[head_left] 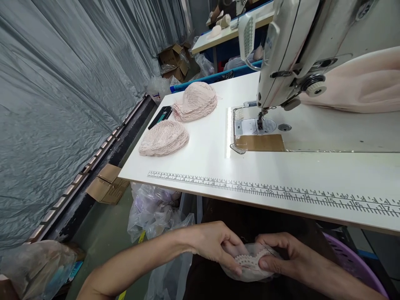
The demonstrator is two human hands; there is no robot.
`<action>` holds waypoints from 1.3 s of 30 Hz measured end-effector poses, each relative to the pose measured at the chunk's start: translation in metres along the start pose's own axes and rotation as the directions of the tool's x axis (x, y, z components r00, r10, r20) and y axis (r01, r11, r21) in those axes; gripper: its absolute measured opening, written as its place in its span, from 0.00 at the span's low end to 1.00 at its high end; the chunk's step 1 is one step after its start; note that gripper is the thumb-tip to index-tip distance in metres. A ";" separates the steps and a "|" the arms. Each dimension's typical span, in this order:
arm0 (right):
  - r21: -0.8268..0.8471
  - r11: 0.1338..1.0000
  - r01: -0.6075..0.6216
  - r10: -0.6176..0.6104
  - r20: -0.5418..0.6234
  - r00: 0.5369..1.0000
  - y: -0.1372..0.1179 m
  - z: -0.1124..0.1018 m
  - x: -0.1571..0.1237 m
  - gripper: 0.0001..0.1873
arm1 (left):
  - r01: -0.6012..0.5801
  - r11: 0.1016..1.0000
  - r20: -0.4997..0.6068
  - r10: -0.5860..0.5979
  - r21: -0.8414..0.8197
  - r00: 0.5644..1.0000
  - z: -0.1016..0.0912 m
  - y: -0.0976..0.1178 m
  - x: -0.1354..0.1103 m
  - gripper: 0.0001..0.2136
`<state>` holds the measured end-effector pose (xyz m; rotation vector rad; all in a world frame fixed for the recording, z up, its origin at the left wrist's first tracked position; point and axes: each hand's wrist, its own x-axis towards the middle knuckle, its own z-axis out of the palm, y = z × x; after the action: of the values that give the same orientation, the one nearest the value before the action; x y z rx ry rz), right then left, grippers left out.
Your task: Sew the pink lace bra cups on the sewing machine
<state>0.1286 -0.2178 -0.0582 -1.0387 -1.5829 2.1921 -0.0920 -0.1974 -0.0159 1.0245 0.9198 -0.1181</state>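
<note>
Over my lap, below the table edge, both hands hold a small sheer pale fabric piece with scalloped lace trim. My left hand pinches its left side, fingers partly tucked behind the cloth. On the right, my right hand grips it with the thumb pressed on the front near the trim. Two stacks of pink lace cup-shaped pieces, a nearer one and a farther one, lie on the white table. The sewing machine's needle and presser foot stand over the metal plate with no cloth under them.
A printed ruler runs along the table's front edge. Pale pink fabric lies behind the machine head. A purple basket sits at lower right, plastic bags below the table. Another person's hand is at a far table.
</note>
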 end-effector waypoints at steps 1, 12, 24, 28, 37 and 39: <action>0.004 1.000 0.000 0.000 -0.002 1.000 0.000 0.000 0.000 0.20 | 0.012 1.000 -0.031 -0.012 -0.021 0.999 0.001 0.000 0.001 0.27; 0.047 0.999 0.007 -0.004 -0.061 0.998 -0.009 -0.007 -0.006 0.16 | -0.049 0.998 -0.027 0.049 -0.026 0.998 -0.002 0.001 -0.010 0.23; 0.115 0.993 0.016 -0.006 -0.085 0.996 0.000 -0.012 -0.003 0.15 | -0.109 0.994 -0.050 0.109 -0.008 0.993 -0.006 -0.011 -0.017 0.18; 0.105 0.994 0.019 -0.013 -0.060 0.998 -0.008 -0.011 -0.005 0.15 | -0.116 0.993 -0.033 0.115 -0.016 0.993 -0.007 -0.017 -0.020 0.16; 0.069 0.998 -0.006 0.011 -0.080 0.997 -0.003 -0.007 -0.004 0.16 | -0.124 0.992 0.041 0.124 0.001 0.991 -0.011 -0.017 -0.024 0.15; 0.077 0.997 -0.018 0.026 -0.113 0.993 -0.002 -0.005 -0.004 0.17 | -0.106 0.994 0.039 0.106 -0.012 0.994 -0.011 -0.017 -0.024 0.15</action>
<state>0.1347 -0.2153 -0.0560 -1.1421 -1.4349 2.1475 -0.1222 -0.2063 -0.0123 1.0563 0.8274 -0.0453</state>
